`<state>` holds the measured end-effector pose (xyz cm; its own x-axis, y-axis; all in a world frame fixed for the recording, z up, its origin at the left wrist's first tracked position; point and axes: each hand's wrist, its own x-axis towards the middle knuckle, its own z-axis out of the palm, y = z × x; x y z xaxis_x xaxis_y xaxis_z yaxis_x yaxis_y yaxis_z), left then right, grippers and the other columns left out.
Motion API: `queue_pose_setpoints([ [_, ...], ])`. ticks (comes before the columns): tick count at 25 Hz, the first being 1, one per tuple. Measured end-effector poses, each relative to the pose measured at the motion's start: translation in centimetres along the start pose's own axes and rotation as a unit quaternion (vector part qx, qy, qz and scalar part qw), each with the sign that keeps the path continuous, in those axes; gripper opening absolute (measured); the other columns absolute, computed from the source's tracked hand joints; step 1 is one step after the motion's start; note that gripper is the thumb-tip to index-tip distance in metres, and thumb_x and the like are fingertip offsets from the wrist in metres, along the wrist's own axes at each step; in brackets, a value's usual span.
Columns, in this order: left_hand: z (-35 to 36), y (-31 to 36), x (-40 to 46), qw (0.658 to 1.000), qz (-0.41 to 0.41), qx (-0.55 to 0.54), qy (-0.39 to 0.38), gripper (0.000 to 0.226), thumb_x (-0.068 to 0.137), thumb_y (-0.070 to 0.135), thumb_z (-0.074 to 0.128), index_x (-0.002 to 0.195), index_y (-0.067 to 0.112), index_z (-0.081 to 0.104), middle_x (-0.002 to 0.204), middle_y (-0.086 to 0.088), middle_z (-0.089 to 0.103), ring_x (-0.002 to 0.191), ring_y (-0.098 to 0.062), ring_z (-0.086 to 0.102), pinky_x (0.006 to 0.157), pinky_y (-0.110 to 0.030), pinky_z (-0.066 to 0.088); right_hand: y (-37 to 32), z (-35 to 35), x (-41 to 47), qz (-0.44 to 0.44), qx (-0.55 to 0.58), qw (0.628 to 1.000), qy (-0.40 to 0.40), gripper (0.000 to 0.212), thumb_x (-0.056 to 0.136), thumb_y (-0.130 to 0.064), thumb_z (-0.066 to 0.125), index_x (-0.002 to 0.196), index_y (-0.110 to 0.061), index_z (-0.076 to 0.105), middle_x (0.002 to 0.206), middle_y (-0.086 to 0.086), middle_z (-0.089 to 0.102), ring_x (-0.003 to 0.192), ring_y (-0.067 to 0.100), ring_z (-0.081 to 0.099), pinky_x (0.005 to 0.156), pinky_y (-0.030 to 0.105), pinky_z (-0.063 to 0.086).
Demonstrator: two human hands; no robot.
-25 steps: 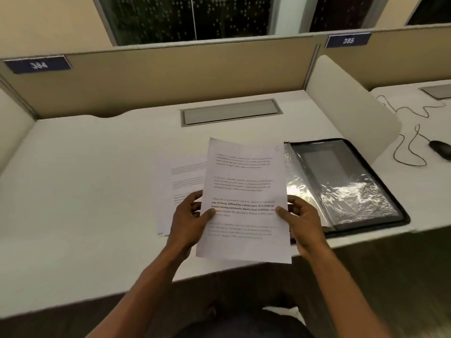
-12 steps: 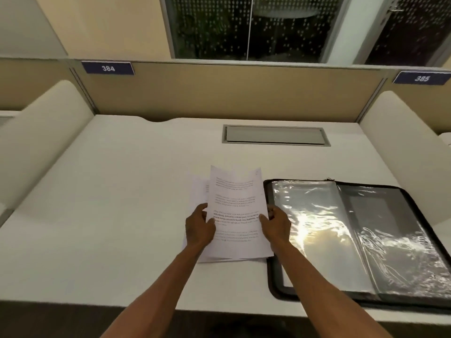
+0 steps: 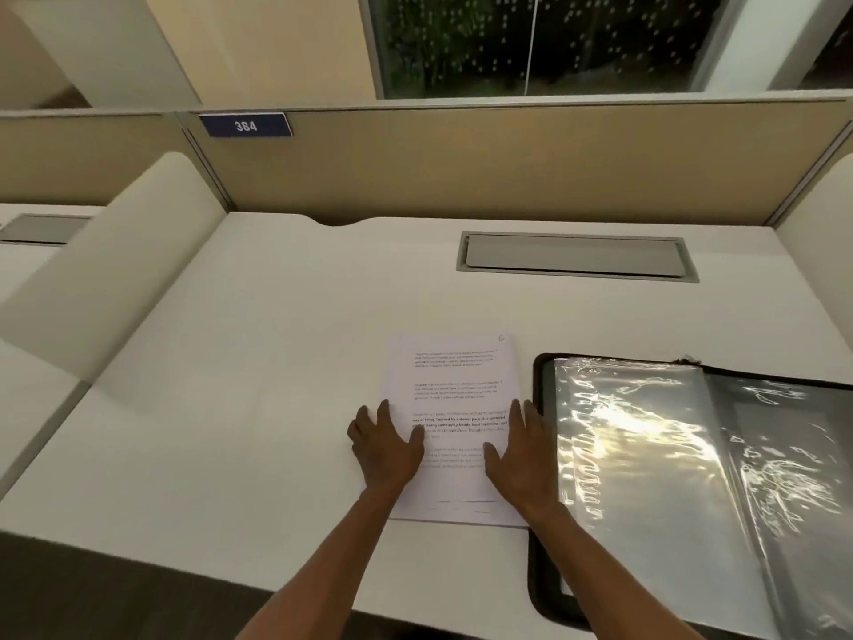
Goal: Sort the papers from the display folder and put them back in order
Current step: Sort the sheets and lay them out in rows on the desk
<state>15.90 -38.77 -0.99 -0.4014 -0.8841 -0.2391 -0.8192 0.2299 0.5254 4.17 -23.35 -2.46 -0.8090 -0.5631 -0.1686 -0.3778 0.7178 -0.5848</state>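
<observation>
Fingers (image 3: pixel 385 415) of the left hand (image 3: pixel 385 448) and right hand (image 3: pixel 521 455) lie spread flat — gripping nothing — on a squared stack of papers (image 3: pixel 454 390) on the white table (image 3: pixel 258 362). Printed paragraphs cover the top sheet. Just right lies the open display folder (image 3: pixel 669 455), its clear sleeves glaring.

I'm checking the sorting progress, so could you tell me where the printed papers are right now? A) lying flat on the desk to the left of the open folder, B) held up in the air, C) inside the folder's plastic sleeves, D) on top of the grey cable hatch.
A: the papers lie flat on the desk beside the open display folder, with the left hand and right hand pressed on them.
</observation>
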Motion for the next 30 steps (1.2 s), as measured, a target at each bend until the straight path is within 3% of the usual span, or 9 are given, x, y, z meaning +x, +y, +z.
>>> queue_pose_setpoints([
  [2,0.2,0.1,0.0,1.0,0.011,-0.006,0.012,0.076,0.088,0.044,0.067,0.15,0.014,0.036,0.156,-0.015,0.029,0.142,-0.034,0.021,0.113,-0.045,0.026,0.0,0.6,-0.3,-0.016,-0.024,0.999,-0.016,0.083,0.096,-0.039,0.058,0.159,-0.006,0.017,0.167,0.017,0.007,0.153,0.035,0.01,0.124,0.041,0.009],
  [7,0.6,0.0,-0.1,0.999,0.016,-0.013,0.026,0.073,0.087,0.041,0.068,0.149,0.014,0.038,0.151,-0.011,0.039,0.138,-0.031,0.03,0.111,-0.044,0.03,-0.3,1.0,-0.8,-0.021,0.008,0.999,-0.024,0.087,0.097,-0.043,0.057,0.159,-0.006,0.009,0.167,0.016,-0.006,0.154,0.032,-0.001,0.12,0.034,-0.003],
  [15,-0.5,-0.5,1.0,0.999,0.037,-0.036,-0.002,0.072,0.088,0.037,0.069,0.149,0.016,0.037,0.146,-0.007,0.045,0.134,-0.027,0.038,0.108,-0.038,0.037,-2.2,2.7,-1.1,0.001,0.008,0.999,-0.035,0.094,0.097,-0.048,0.054,0.159,-0.009,-0.005,0.165,0.014,-0.021,0.154,0.03,-0.014,0.121,0.035,-0.009],
  [19,-1.0,-1.7,1.9,0.996,0.082,-0.022,-0.029,0.071,0.088,0.035,0.07,0.149,0.017,0.038,0.145,-0.006,0.044,0.133,-0.024,0.04,0.105,-0.036,0.039,-2.9,4.2,-1.4,0.005,0.0,1.0,-0.026,0.096,0.09,-0.056,0.042,0.157,-0.012,-0.01,0.157,0.01,-0.032,0.153,0.031,-0.017,0.121,0.038,-0.011],
  [21,-1.3,-2.2,2.5,0.994,0.096,-0.024,-0.039,0.071,0.087,0.038,0.07,0.148,0.017,0.04,0.145,-0.005,0.043,0.134,-0.023,0.04,0.104,-0.036,0.041,-3.0,4.7,-1.3,0.006,-0.015,1.0,-0.001,0.096,0.087,-0.057,0.042,0.158,-0.015,-0.007,0.16,0.012,-0.03,0.153,0.031,-0.014,0.123,0.042,-0.004],
  [24,-1.6,-2.1,3.9,0.992,0.123,-0.02,-0.019,0.068,0.088,0.043,0.068,0.145,0.016,0.044,0.146,-0.005,0.042,0.134,-0.024,0.039,0.104,-0.04,0.042,-2.5,5.3,-1.1,-0.026,-0.034,0.997,0.062,0.091,0.089,-0.053,0.05,0.161,-0.017,0.009,0.167,0.013,-0.012,0.155,0.03,-0.006,0.122,0.046,0.003],
  [30,-1.9,2.5,10.4,0.958,0.281,0.034,-0.039,0.055,0.095,0.031,0.06,0.146,0.012,0.046,0.151,-0.009,0.042,0.143,-0.026,0.031,0.114,-0.044,0.033,-2.2,6.6,-1.3,-0.023,-0.1,0.992,0.071,0.08,0.093,-0.058,0.038,0.159,-0.016,0.024,0.168,0.011,0.004,0.156,0.027,0.0,0.124,0.047,0.004],
])
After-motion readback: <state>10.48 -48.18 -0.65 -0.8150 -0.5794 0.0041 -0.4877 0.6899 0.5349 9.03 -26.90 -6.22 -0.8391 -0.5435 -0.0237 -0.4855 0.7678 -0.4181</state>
